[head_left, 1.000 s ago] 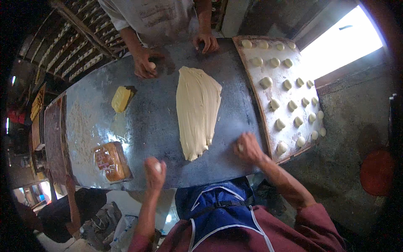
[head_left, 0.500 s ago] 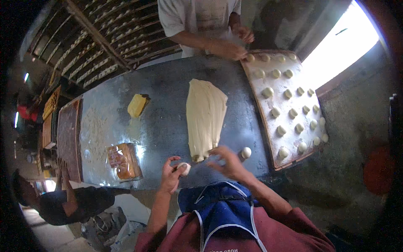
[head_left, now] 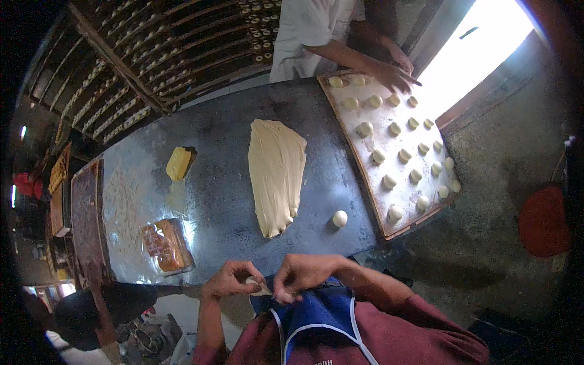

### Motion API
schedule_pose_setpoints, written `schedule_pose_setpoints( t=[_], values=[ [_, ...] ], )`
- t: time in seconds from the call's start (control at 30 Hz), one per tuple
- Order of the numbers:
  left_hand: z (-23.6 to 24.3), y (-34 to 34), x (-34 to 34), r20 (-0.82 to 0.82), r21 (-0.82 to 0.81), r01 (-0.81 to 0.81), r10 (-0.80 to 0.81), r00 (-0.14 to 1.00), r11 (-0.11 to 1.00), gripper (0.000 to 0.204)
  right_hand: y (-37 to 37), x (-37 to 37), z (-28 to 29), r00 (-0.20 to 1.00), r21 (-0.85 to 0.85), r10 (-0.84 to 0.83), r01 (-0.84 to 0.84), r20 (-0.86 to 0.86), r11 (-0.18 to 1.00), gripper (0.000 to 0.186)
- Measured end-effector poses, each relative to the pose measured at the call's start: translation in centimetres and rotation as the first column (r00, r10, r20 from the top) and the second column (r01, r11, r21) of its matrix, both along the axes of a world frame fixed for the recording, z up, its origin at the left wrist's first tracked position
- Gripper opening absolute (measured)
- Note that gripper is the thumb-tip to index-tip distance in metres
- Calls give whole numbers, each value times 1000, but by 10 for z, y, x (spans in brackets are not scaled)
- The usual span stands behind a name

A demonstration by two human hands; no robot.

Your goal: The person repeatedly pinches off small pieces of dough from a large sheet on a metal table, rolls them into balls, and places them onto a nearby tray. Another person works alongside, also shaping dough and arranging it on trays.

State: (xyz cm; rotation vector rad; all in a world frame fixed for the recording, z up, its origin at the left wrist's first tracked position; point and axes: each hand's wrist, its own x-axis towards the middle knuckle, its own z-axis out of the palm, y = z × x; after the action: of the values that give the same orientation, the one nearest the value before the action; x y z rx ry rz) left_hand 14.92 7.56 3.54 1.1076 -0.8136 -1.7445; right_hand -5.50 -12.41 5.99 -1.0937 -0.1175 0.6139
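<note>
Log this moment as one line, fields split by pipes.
left hand: holds small dough piece | right hand: close beside it, grip unclear | table: large dough slab, lone dough ball | tray: dough balls in rows

1. Dough slab (head_left: 277,176): pale cream, streaked lengthwise w/ fine lighter & darker lines.
2. Dough bit (head_left: 251,280): off-white.
3. Lone dough ball (head_left: 340,218): creamy white, plain.
4. Tray (head_left: 404,194): whitish, mottled, brown-edged; tray balls (head_left: 389,182) cream, in a dotted-grid pattern.
5. Tabletop (head_left: 225,182): dk blue-grey, w/ flour smears (head_left: 121,201) whitish & speckly.
6. Butter block (head_left: 178,163): bright yellow.
7. Loaf (head_left: 167,240): golden brown; clear wrap w/ reddish print.
8. Apron (head_left: 316,307): dk blue, white-trimmed.
9. Wearer's shirt (head_left: 413,328): maroon.
10. Co-worker's shirt (head_left: 307,36): white, greyish in pts.
11. Rack (head_left: 118,61): dk brown, striped by slats, pale dots in rows.
12. Round thing (head_left: 544,222) at R: dull red-orange.
13. Wall (head_left: 493,137): grey, blotchy.
</note>
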Motion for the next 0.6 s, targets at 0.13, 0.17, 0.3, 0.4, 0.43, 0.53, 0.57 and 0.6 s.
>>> schedule_pose_setpoints(
  t=[0.13,0.17,0.3,0.4,0.43,0.53,0.57,0.6],
  values=[
    [-2,1,16,471,6,-321,280,837,947,24,-33,21,7,908,-204,-260,337,327,919,46],
    [-2,-8,13,615,-98,-386,361,701,917,24,-31,28,-4,866,-534,-261,475,427,700,48],
    [-55,-23,3,869,-398,-349,471,155,849,23,-15,26,-62,706,-704,-69,685,705,-188,59],
    [-87,-14,-9,853,-522,-218,503,-139,825,24,-53,-39,-100,745,-711,30,647,667,-276,62],
    [-100,-18,6,841,-540,-282,496,-214,793,26,-67,-57,-111,785,-742,46,602,618,-296,63],
    [-149,-51,14,834,-541,-517,500,-233,663,32,-118,-51,-110,746,-737,-177,536,642,-413,50],
    [-146,-77,-1,829,-507,-619,537,-157,600,34,-100,-40,-118,737,-752,-235,517,634,-409,49],
    [-143,-97,-14,810,-461,-709,580,-89,534,36,-79,-28,-125,720,-762,-290,502,631,-410,48]
  ],
)
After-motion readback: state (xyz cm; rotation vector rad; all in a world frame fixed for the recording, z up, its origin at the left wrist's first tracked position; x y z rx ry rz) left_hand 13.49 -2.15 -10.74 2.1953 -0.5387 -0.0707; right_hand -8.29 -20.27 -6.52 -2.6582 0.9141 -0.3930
